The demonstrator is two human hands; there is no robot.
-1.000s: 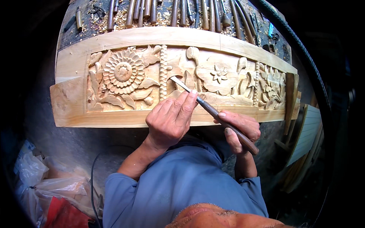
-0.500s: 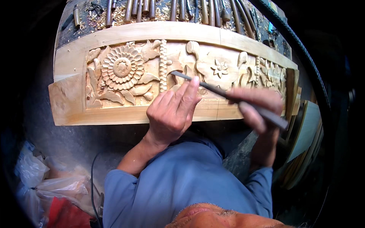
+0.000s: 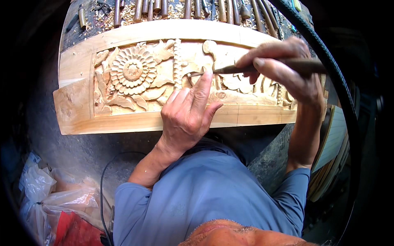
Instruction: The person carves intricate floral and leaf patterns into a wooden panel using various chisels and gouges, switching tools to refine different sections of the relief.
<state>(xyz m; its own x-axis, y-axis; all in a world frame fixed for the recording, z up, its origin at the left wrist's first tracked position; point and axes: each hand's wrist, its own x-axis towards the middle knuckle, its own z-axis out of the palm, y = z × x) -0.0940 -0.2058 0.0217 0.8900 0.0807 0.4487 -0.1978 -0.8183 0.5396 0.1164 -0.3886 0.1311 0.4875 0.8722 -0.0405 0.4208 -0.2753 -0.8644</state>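
A pale wooden panel (image 3: 143, 125) lies across the bench, carved in relief with a large round flower (image 3: 133, 70), leaves and a twisted rope-like border (image 3: 177, 61). My right hand (image 3: 283, 65) is closed around the dark handle of a carving chisel (image 3: 230, 69), held nearly level with its tip pointing left. The blade tip rests at the relief just right of the rope border. My left hand (image 3: 184, 108) is over the panel's near edge, index finger stretched across the blade and thumb spread away. Its other fingers bend toward the wood, their tips partly hidden.
Several wooden-handled tools (image 3: 187, 9) lie in a row among wood shavings (image 3: 127, 18) behind the panel. A thick dark cable (image 3: 316, 41) hangs at the right, above stacked boards (image 3: 330, 139). Plastic bags (image 3: 37, 188) and a red cloth (image 3: 76, 229) are at lower left.
My right hand has risen and moved away from me, swinging the chisel handle from a slant to nearly level. My left index finger stays at the blade. The panel has shifted slightly.
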